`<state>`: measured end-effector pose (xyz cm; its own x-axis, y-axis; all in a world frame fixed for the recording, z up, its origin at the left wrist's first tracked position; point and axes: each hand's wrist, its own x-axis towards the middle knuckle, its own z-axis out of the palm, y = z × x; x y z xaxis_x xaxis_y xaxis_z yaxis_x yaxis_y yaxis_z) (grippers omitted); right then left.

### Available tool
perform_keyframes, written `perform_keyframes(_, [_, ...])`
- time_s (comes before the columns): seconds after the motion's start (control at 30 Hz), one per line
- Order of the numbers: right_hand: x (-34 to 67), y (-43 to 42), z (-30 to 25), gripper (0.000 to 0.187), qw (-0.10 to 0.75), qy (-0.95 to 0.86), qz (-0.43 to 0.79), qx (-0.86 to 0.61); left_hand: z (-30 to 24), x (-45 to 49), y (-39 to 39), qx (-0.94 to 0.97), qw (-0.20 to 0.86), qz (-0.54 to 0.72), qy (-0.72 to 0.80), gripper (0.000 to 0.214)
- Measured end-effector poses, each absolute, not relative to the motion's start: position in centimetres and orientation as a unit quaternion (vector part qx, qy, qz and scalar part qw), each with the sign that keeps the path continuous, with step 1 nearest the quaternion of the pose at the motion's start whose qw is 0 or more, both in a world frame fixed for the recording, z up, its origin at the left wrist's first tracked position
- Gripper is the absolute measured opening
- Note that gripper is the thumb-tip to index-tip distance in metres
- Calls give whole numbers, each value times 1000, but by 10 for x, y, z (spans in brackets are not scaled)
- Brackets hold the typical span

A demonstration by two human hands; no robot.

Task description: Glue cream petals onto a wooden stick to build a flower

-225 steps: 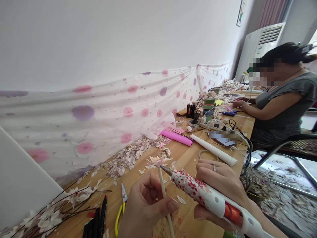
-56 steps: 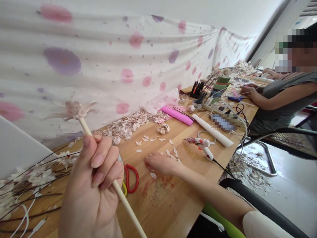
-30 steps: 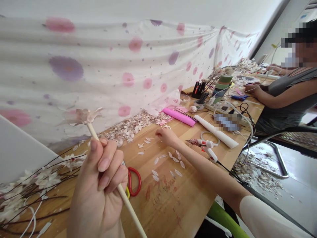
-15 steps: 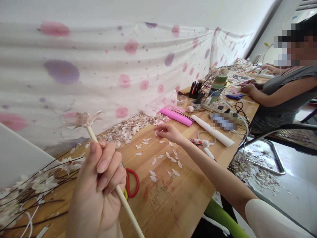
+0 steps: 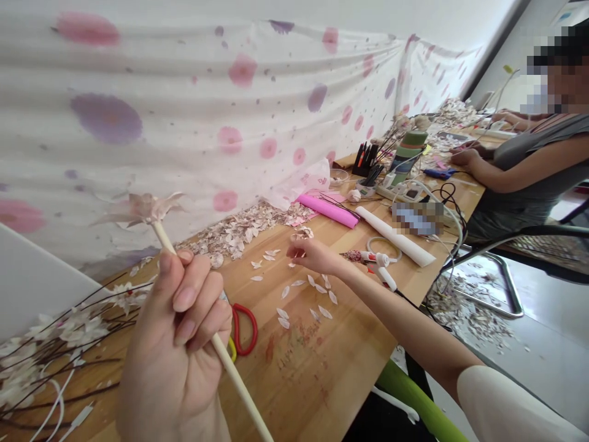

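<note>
My left hand [image 5: 177,350] is closed round a pale wooden stick [image 5: 232,383] held upright, close to the camera. A pinkish-white flower of thin petals [image 5: 140,209] sits on the stick's top end. My right hand [image 5: 310,253] reaches out over the wooden table [image 5: 299,368], fingers pinched together near a small cluster of petals [image 5: 301,233]; what they pinch is too small to make out. Loose white petals [image 5: 304,298] lie scattered under my right forearm. A glue gun [image 5: 375,261] with a floral pattern lies just right of that hand.
Red- and yellow-handled scissors [image 5: 243,328] lie behind my left hand. Flowered twigs [image 5: 59,331] lie at the left, a heap of petal scraps [image 5: 239,230] along the spotted cloth [image 5: 221,110]. Further off are a pink roll [image 5: 329,210] and a white roll [image 5: 396,236]. Another person [image 5: 529,166] works at the far right.
Over the earlier frames I set the glue gun down and raised the stick. In the last half second my right hand has drawn back slightly from the petal cluster, fingers now pinched.
</note>
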<state>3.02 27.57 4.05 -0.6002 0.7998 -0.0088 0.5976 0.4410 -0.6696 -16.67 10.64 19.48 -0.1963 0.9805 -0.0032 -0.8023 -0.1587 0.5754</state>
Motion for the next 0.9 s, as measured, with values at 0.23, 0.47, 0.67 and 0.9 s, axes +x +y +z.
perform_keyframes(0.23, [8,239,33,28,43,-894,285,-343,193,-166,101,176,601,741,245,22])
perform_keyframes(0.47, [-6,223,23,28,-9,-917,271,-291,198,-167,103,143,605,744,246,28])
perform_keyframes(0.67, [-9,220,20,26,6,-914,284,-289,190,-172,102,189,608,739,220,28])
perform_keyframes(0.9, [-1,228,47,18,81,-869,374,-314,181,-175,100,176,638,721,208,9])
